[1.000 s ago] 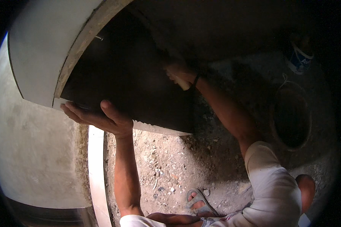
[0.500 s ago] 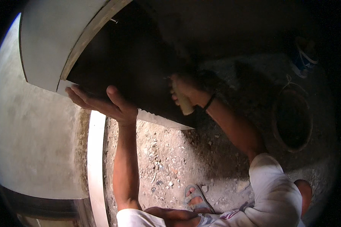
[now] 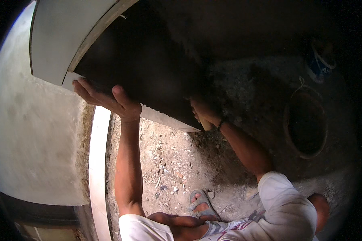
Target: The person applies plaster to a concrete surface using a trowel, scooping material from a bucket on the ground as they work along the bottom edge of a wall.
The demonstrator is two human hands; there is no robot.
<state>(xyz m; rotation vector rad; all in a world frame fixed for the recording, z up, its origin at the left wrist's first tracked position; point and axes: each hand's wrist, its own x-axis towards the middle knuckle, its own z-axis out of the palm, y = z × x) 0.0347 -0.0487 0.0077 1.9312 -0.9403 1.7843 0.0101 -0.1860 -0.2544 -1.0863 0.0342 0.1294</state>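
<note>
My left hand (image 3: 106,98) is open, fingers extended against the pale lower edge of a white panel structure (image 3: 56,40) that frames a dark surface (image 3: 145,52). My right hand (image 3: 203,108) grips a pale tool handle (image 3: 206,123) beside that surface, near its lower right end. The head of the tool is lost in shadow. A small nail-like piece (image 3: 123,17) sticks out near the upper frame.
A blue-and-white bucket (image 3: 321,66) and an oval pan (image 3: 325,136) stand in shadow at right. A smooth cement surface (image 3: 36,140) and a white strip (image 3: 97,160) run along the left. My sandalled foot (image 3: 202,205) is on rubble-strewn ground (image 3: 161,172).
My right hand has moved down and right with the tool. My left hand and the panel edge appear higher in view as the view has shifted, with the hand still against that edge.
</note>
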